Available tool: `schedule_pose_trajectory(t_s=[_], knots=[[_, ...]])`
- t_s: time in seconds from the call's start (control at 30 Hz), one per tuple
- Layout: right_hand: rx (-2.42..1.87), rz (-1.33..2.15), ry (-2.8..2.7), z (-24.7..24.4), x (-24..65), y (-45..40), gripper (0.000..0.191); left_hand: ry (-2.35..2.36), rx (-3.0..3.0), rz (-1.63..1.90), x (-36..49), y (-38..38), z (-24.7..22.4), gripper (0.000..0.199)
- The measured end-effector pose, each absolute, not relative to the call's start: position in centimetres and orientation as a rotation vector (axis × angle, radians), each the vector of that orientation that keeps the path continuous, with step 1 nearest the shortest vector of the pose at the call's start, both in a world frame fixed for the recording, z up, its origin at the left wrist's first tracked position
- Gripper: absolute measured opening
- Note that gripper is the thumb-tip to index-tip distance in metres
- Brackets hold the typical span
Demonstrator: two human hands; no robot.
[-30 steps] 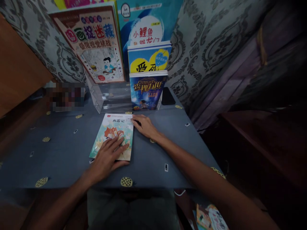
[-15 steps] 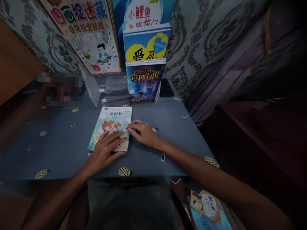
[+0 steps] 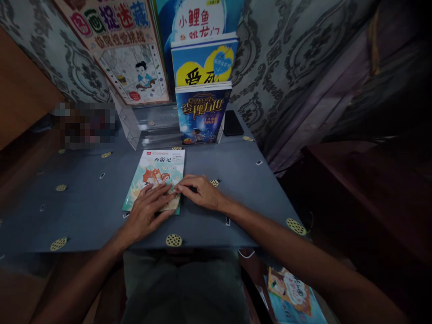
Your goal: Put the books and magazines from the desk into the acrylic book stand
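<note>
1. Head view: the white-and-teal book (image 3: pixel 162 164) is laid flat on the blue-grey tablecloth (image 3: pixel 81 216), just in front of the clear stand (image 3: pixel 125 118), on the wearer's side of it.
2. Now the left hand (image 3: pixel 146 211), in front of the stand: it is laid palm down over the lower part of the cover, fingers extended and slightly parted, nothing gripped.
3. And the right hand (image 3: pixel 201 193), also in front of the stand: thumb and forefinger are brought together at the book's right edge, which is pinched between them; the other fingers are curled. Below the pinch, a strip of teal is shown under the cover's lower right corner.
4. In the stand, upright books are held, the dark blue book (image 3: pixel 202 119) foremost at its right end.
5. Just right of the stand, a black phone (image 3: pixel 232 123) is seen lying on the cloth.
</note>
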State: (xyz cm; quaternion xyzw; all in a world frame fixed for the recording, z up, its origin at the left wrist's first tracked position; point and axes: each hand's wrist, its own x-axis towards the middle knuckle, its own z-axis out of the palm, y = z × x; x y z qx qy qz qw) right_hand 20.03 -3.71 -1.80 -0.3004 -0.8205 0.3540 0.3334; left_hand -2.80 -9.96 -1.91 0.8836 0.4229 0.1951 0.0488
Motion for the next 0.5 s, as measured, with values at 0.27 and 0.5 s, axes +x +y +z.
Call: schedule_pose_trajectory(t_s=[0.27, 0.5], knots=[[-0.789, 0.938, -2.150, -1.54, 20.16, -3.83, 0.026, 1.278, 2.719, 0.632, -2.82, -10.13, -2.04, 0.041], [-0.765, 0.810, -2.199, -1.99, 19.86, -4.14, 0.018, 1.299, 2.724, 0.599, -2.61, -10.17, -2.16, 0.043]])
